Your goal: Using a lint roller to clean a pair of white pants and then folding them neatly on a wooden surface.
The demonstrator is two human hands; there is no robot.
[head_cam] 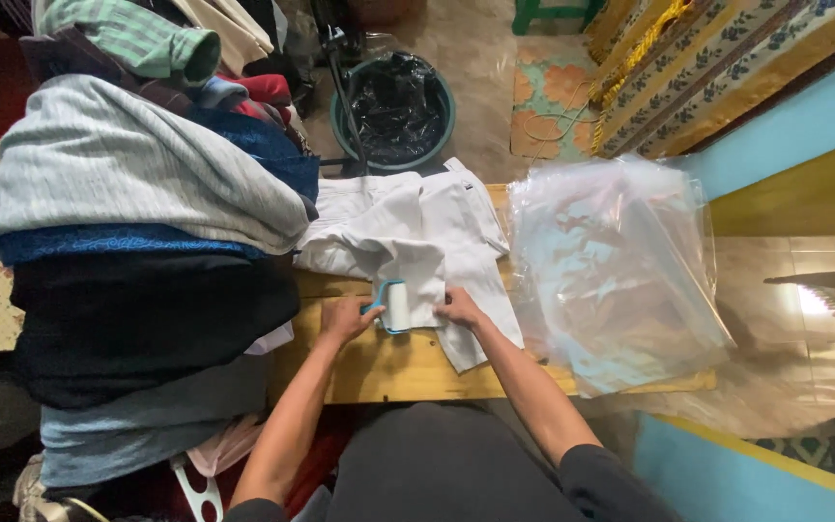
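On the wooden desk, the left hand has its fingers closed round a light, stiff lint roller. It rests on the soft, limp white garment, which the right hand pins flat with closed fingers; it looks best gripped at a folded edge.
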